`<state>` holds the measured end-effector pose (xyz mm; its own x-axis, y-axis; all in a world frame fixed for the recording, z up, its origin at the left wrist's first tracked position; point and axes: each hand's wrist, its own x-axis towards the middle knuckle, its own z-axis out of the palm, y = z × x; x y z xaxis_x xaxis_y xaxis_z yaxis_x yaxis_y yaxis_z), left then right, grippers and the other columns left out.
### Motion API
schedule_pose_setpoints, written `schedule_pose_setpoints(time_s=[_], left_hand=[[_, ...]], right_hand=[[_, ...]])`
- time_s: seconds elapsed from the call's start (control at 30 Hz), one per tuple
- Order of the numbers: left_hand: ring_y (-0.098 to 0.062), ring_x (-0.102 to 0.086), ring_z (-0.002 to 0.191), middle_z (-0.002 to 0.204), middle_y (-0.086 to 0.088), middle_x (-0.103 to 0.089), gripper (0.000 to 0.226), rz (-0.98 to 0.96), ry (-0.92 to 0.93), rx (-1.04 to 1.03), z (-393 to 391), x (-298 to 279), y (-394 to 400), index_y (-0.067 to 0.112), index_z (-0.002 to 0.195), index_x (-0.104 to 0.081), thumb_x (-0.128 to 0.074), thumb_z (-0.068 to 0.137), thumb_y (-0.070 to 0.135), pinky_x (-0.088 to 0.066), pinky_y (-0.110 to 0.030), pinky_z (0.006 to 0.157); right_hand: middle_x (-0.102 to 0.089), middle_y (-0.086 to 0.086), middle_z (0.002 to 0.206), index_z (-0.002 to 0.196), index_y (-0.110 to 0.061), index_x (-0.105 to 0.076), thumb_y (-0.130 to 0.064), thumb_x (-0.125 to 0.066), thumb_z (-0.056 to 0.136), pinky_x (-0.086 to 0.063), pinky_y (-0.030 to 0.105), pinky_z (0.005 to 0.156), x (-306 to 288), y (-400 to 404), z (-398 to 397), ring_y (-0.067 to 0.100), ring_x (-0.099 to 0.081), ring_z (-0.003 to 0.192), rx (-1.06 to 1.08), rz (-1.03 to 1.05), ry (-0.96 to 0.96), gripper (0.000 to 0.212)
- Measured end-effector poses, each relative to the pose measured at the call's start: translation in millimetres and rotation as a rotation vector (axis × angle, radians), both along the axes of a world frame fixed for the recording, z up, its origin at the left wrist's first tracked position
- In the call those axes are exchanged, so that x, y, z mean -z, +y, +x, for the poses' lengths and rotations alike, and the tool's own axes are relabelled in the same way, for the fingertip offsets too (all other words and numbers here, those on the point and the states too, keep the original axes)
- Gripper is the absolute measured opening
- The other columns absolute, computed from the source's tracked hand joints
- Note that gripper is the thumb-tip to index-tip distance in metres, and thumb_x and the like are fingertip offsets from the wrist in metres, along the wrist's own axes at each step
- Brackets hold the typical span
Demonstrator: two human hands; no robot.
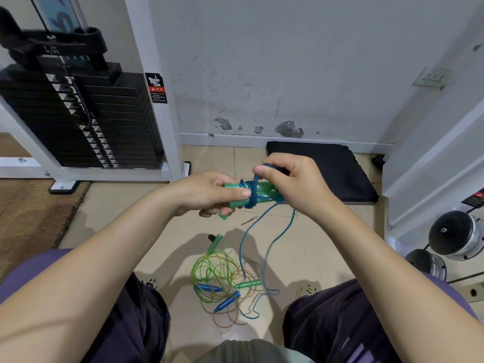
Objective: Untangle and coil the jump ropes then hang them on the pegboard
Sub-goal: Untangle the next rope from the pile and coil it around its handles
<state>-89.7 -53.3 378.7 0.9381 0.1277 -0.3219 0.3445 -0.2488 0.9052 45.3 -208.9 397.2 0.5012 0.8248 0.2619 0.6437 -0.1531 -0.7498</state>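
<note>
Blue rope [252,191] around green handles [237,195]

Location: a gym. Evidence: a black weight stack [78,121] in a white machine frame [154,82], chrome dumbbells [455,234] at the right, a black floor pad [327,169], scuffed wall [275,61].

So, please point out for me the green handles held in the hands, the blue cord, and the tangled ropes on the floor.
green handles [262,188]: head view, on the bare upper side right of the wraps.
blue cord [242,242]: head view, on the hanging left strand.
tangled ropes [209,271]: head view, on the green loops.
</note>
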Motion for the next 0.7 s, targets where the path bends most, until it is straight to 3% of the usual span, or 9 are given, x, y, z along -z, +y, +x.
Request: schedule_pose_setpoints(time_s=[0.1, 0.17, 0.3, 0.47, 0.57, 0.7], left_hand=[[-0.011, -0.03, 0.041, 0.063, -0.006, -0.052, 0.054, -0.04, 0.0, 0.081, 0, -2, 0, -0.007, 0.109, -0.061, -0.057, 0.093, 0.044, -0.027, -0.021, 0.044], [-0.011, -0.03, 0.041, 0.064, -0.006, -0.053, 0.052, -0.049, -0.025, 0.102, -2, -3, 2, -0.005, 0.106, -0.062, -0.057, 0.092, 0.044, -0.027, -0.02, 0.043], [-0.011, -0.031, 0.041, 0.066, -0.01, -0.054, 0.03, -0.044, -0.035, 0.118, -3, -4, -2, 0.016, 0.087, -0.067, -0.061, 0.089, 0.046, -0.027, -0.02, 0.043], [-0.01, -0.033, 0.041, 0.063, -0.007, -0.057, 0.043, 0.023, -0.01, 0.078, -2, -4, -5, 0.007, 0.088, -0.062, -0.063, 0.082, 0.05, -0.028, -0.019, 0.041], [-0.01, -0.031, 0.039, 0.063, -0.007, -0.056, 0.045, 0.026, 0.04, 0.065, -1, -6, -5, 0.001, 0.089, -0.06, -0.063, 0.087, 0.045, -0.026, -0.018, 0.041], [-0.01, -0.031, 0.038, 0.063, -0.009, -0.056, 0.043, 0.01, 0.029, 0.069, 0, -7, -10, -0.003, 0.089, -0.058, -0.062, 0.091, 0.04, -0.024, -0.019, 0.041]], right_hand=[[-0.059, 0.008, 0.07, 0.075, -0.013, -0.07, -0.025, -0.069, 0.09, -0.035, 0.022, 0.06, 3, 0, 3, 0.013, -0.048, 0.065, 0.025, -0.012, -0.016, 0.02], [-0.061, 0.01, 0.072, 0.077, -0.009, -0.072, -0.025, -0.069, 0.09, -0.035, 0.021, 0.06, 3, 0, 4, 0.014, -0.049, 0.065, 0.03, -0.011, 0.012, 0.021], [-0.058, 0.006, 0.065, 0.076, -0.013, -0.072, -0.025, -0.069, 0.09, -0.035, 0.019, 0.057, 5, 1, 3, 0.003, -0.045, 0.06, -0.014, -0.059, 0.099, 0.019], [-0.061, 0.007, 0.064, 0.079, -0.01, -0.075, -0.025, -0.07, 0.09, -0.037, 0.018, 0.056, 10, 1, 4, 0.004, -0.047, 0.059, -0.04, -0.058, 0.144, 0.019], [-0.063, -0.004, 0.068, 0.08, -0.012, -0.075, -0.022, -0.071, 0.089, -0.039, 0.016, 0.061, 10, 2, 1, 0.001, -0.051, 0.063, -0.028, 0.023, 0.069, 0.014], [-0.066, 0.0, 0.069, 0.079, -0.014, -0.074, -0.022, -0.07, 0.089, -0.041, 0.022, 0.062, 11, 4, -3, 0.003, -0.051, 0.063, -0.032, 0.005, 0.066, 0.014]])
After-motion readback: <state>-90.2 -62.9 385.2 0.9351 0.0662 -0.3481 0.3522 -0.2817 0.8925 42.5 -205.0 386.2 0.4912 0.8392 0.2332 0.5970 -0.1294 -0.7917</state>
